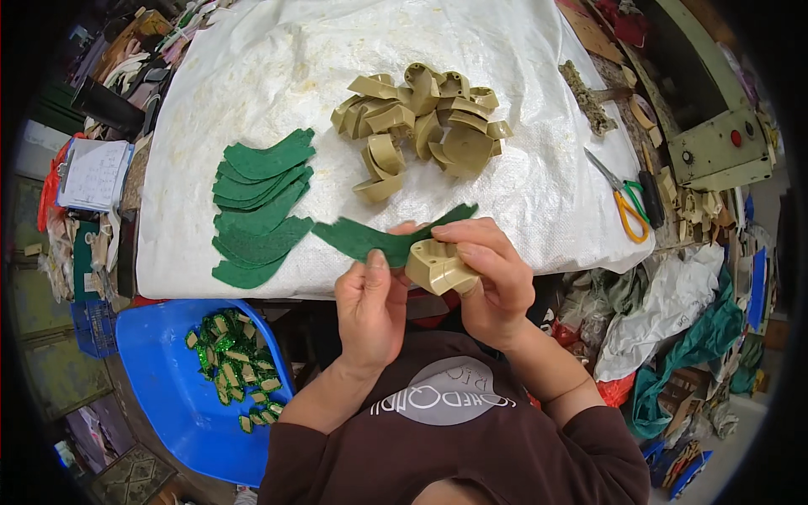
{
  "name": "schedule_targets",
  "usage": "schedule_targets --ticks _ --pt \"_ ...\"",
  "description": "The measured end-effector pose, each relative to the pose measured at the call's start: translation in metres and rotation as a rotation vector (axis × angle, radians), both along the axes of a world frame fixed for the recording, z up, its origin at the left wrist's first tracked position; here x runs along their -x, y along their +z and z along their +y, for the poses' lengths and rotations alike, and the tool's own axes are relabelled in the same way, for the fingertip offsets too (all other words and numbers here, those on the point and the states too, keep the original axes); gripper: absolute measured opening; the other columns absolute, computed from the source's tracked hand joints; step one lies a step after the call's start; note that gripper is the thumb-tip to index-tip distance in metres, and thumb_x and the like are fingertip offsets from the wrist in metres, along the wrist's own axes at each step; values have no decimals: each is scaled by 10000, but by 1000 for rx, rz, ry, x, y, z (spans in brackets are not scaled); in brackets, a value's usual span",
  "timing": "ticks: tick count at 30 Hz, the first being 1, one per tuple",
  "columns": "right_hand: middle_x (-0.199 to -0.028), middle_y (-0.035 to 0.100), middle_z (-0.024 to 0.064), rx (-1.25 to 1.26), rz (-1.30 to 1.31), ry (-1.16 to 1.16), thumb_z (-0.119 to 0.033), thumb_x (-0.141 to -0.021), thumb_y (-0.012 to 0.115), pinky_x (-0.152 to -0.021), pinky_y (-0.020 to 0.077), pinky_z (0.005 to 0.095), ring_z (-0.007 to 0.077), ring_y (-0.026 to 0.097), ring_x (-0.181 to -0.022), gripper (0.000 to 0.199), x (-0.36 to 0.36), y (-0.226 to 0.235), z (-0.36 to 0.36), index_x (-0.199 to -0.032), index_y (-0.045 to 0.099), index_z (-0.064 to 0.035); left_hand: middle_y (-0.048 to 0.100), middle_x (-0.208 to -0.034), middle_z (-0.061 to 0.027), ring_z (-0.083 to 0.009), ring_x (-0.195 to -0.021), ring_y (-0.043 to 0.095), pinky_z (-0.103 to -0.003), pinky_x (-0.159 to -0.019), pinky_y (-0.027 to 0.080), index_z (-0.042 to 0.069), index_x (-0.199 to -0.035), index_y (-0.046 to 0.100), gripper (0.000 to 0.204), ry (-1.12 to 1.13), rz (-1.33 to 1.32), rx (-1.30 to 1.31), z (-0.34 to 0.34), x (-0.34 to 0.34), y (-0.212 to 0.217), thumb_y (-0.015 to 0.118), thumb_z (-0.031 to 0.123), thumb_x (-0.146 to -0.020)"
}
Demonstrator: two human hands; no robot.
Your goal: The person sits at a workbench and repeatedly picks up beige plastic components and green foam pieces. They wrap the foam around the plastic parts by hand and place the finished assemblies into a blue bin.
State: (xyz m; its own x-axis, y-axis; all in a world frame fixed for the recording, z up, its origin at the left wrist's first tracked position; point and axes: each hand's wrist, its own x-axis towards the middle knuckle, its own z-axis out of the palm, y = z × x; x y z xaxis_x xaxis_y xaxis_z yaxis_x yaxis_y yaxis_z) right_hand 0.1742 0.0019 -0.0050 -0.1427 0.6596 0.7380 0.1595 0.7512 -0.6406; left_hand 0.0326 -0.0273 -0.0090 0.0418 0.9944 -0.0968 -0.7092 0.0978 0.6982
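Note:
With my left hand (371, 310) I grip a curved dark green strip (362, 239), thumb on top near its middle. One end of the strip points left, and its other end rises past my right fingers. My right hand (498, 282) is closed around a beige plastic shoe heel (438, 266), its holed face turned upward. The heel is close against the strip's lower edge; whether they touch is hard to tell. Left of my hands lies a fanned pile of similar green strips (263, 220). Beyond them is a heap of beige heels (461, 145).
A white woven sheet (252, 93) covers the table. Scissors (621, 192) with orange and green handles lie at its right edge. A blue basin (168, 370) below left holds several sparkly green-covered heels (231, 364). A clipboard (94, 172) is far left; plastic bags (644, 316) are at right.

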Motion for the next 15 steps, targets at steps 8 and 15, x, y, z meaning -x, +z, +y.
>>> schedule_targets --ticks 8,15 --pt "-1058 619 157 -104 -38 -49 115 -697 612 -713 505 378 310 603 -866 478 4 -2 3 -1126 526 -76 543 -1231 -190 -192 -1079 563 -325 -933 466 -116 -1178 508 334 6 6 -58 -7 1 2 375 135 -1002" --pt "-1042 625 124 -182 -111 -142 64 -656 668 -672 443 378 264 529 -791 549 6 -10 3 -1155 511 -102 499 -1289 -197 -206 -1098 549 -347 -938 440 -138 -1207 458 399 -23 463 -158 -16 7 -2 354 189 -1003"
